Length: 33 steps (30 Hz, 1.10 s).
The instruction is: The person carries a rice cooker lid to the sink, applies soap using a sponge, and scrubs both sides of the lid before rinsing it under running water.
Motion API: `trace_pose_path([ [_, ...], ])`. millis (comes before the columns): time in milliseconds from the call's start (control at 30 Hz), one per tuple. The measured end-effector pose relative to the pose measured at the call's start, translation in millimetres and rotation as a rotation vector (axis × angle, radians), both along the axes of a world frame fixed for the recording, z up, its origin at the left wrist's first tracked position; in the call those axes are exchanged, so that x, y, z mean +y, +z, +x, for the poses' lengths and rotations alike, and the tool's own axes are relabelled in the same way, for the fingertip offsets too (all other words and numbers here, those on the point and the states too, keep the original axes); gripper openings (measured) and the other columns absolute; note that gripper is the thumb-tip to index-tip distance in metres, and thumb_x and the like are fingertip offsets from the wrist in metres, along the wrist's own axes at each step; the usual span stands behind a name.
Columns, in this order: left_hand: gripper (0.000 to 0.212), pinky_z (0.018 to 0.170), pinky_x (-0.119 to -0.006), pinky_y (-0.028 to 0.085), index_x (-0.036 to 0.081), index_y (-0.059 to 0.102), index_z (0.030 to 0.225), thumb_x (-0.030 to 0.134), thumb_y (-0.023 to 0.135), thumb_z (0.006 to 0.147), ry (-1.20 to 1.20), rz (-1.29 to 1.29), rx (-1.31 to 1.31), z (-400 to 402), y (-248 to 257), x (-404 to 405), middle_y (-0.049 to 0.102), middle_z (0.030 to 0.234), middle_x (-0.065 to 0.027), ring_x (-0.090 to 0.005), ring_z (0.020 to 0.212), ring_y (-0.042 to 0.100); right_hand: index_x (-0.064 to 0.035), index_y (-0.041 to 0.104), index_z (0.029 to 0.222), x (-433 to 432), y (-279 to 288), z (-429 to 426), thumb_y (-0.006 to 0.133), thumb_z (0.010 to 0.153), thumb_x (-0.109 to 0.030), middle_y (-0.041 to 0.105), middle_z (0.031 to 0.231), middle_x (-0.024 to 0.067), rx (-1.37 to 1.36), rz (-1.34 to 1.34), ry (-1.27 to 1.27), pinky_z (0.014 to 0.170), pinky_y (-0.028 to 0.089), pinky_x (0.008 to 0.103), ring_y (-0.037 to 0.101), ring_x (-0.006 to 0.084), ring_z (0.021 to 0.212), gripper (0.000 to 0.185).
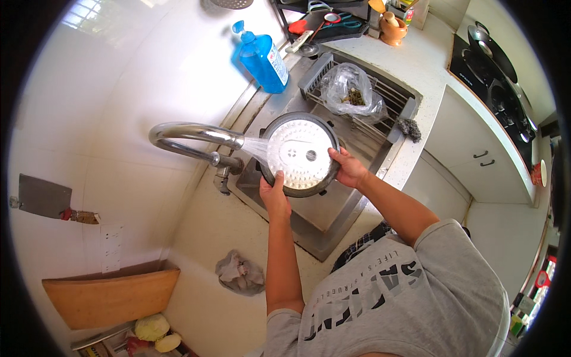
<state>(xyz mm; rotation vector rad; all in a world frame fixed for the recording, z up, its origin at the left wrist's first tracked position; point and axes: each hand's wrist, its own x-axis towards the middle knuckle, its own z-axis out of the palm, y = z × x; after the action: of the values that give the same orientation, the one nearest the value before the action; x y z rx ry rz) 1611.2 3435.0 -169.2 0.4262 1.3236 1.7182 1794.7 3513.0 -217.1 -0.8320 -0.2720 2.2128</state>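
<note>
A round lid (299,154), perhaps a cooker's, has a dimpled, light metal inner face and a dark rim. It is held tilted over the metal sink (321,223), inner face towards me. My left hand (275,193) grips its lower left edge, thumb on the inner face. My right hand (350,168) grips the right edge, with the fingers behind it hidden. Water sprays from the curved chrome faucet (196,129) onto the left side of the lid.
A grey rack (392,100) spans the sink's far end, holding a clear plastic bag (345,87) with scraps. A steel scourer (409,130) lies beside it. A blue pump bottle (264,62) stands behind the sink. A crumpled grey cloth or bag (240,273) lies on the left counter.
</note>
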Motion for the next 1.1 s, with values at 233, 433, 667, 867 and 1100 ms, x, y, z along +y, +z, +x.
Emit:
trace_pose_path([
  [233,0.028,0.073,-0.025,0.042,-0.004,0.057,0.101,0.019,0.060,0.085,-0.096,-0.175,0.500,-5.4,-1.4,15.9,0.060,0.094,-0.0087,-0.0151,0.080,0.054,-0.0034,0.055,0.101,6.2,11.5,0.9,0.057,0.084,-0.020,0.059,0.097,0.0130,-1.278,0.795,-0.041,0.075,0.046,0.0316,0.058,0.0227,0.086,0.024],
  [433,0.026,0.063,-0.039,0.043,-0.001,0.056,0.081,0.024,0.061,0.078,-0.188,-0.020,1.037,-4.3,-25.0,36.0,0.057,0.071,-0.0156,-0.0325,0.067,0.054,-0.0032,0.055,0.089,25.8,121.1,-69.8,0.053,0.087,-0.017,0.056,0.076,0.0036,-0.124,0.546,0.539,0.043,0.040,0.0199,0.053,0.0078,0.058,0.014],
  [667,0.014,0.063,-0.041,0.043,0.009,0.062,0.084,0.021,0.060,0.078,-0.380,0.125,1.940,-13.1,7.1,38.7,0.059,0.077,-0.0118,-0.0287,0.074,0.056,-0.0018,0.059,0.087,45.9,145.3,-90.7,0.051,0.080,-0.008,0.059,0.071,0.0063,-0.320,0.872,0.837,0.046,0.043,0.0251,0.056,0.0137,0.059,0.012],
  [867,0.027,0.068,-0.035,0.045,0.004,0.062,0.099,0.019,0.064,0.078,-0.624,-0.125,1.450,-16.4,39.6,35.1,0.062,0.086,-0.0166,-0.0299,0.077,0.059,-0.0013,0.056,0.093,64.2,132.6,-64.3,0.055,0.077,-0.013,0.060,0.081,0.0113,-0.738,1.604,0.701,0.065,0.045,0.0350,0.058,0.0213,0.073,0.020],
  [1100,0.031,0.065,-0.042,0.044,0.010,0.063,0.098,0.030,0.064,0.075,-0.624,-0.233,1.262,-28.1,50.2,34.6,0.060,0.084,-0.0179,-0.0350,0.077,0.057,-0.0027,0.057,0.092,59.0,106.9,-29.3,0.057,0.075,-0.017,0.060,0.083,0.0185,-0.975,1.636,0.935,0.069,0.043,0.0424,0.057,0.0358,0.081,0.022],
])
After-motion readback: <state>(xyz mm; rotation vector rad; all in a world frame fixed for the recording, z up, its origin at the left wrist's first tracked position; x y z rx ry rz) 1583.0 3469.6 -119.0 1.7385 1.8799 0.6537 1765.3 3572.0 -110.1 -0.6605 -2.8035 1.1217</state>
